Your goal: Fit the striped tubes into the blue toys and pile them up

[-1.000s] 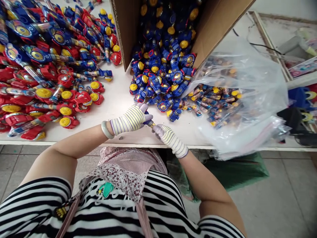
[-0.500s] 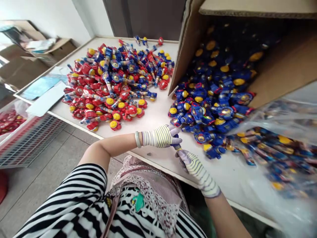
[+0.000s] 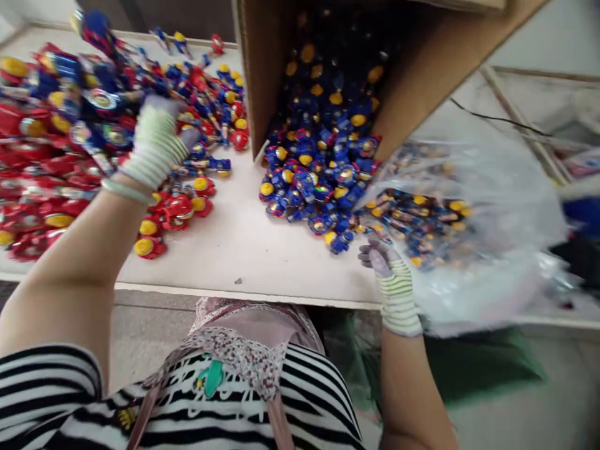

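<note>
Well, my left grip hangs over piled toys, my right grip near tubes; whether either grasps anything, I can't tell.

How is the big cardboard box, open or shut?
The box is open: its front gapes toward us, and blue toys spill from inside onto the white table.

- It's a workshop here!
- Look, red and blue toys heaped across the worktable!
- A cardboard box spills blue pieces, a plastic bag small tubes!
</note>
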`<state>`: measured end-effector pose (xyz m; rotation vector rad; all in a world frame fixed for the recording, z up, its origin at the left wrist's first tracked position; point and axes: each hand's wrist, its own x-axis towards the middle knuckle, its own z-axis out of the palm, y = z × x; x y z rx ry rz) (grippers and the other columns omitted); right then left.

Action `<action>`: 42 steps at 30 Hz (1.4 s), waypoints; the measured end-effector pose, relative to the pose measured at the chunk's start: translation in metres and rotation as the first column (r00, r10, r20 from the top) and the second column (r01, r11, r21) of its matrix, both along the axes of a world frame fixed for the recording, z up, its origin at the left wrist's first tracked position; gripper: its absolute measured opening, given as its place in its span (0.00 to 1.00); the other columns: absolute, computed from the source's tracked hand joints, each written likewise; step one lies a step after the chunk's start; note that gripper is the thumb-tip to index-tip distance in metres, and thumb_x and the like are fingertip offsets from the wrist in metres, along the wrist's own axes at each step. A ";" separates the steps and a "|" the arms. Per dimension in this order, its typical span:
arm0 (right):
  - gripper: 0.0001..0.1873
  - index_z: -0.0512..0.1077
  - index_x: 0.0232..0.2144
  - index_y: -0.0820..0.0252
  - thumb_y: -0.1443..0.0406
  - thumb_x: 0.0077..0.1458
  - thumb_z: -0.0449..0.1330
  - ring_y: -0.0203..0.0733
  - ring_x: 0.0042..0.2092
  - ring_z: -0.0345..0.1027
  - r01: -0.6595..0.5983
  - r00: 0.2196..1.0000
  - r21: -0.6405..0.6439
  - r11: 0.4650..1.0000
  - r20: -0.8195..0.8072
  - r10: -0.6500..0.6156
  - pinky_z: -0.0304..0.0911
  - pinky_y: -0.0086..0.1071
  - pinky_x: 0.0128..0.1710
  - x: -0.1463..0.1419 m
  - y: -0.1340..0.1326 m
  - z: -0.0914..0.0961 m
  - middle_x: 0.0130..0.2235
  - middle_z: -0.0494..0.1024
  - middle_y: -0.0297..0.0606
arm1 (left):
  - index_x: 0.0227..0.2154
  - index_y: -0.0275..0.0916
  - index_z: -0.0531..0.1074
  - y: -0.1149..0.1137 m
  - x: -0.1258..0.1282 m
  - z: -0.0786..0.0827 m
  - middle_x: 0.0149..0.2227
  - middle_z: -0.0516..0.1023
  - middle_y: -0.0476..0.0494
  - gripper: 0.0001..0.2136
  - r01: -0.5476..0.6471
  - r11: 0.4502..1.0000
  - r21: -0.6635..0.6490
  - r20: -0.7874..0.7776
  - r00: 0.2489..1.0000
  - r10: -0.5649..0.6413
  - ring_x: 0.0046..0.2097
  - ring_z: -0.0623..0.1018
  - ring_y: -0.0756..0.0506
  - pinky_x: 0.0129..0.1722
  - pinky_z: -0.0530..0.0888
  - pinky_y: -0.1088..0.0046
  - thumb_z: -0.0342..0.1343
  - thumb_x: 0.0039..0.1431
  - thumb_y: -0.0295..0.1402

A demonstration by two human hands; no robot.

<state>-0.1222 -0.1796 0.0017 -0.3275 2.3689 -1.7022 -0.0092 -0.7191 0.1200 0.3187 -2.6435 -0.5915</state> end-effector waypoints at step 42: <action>0.24 0.75 0.48 0.61 0.50 0.64 0.52 0.50 0.42 0.73 -0.432 0.790 0.610 0.664 -0.098 0.605 0.63 0.37 0.42 0.067 -0.064 0.033 0.44 0.81 0.49 | 0.50 0.36 0.68 0.242 0.014 -0.091 0.39 0.76 0.42 0.30 0.323 0.422 0.847 -0.044 0.834 -0.550 0.35 0.76 0.48 0.35 0.75 0.72 0.67 0.53 0.51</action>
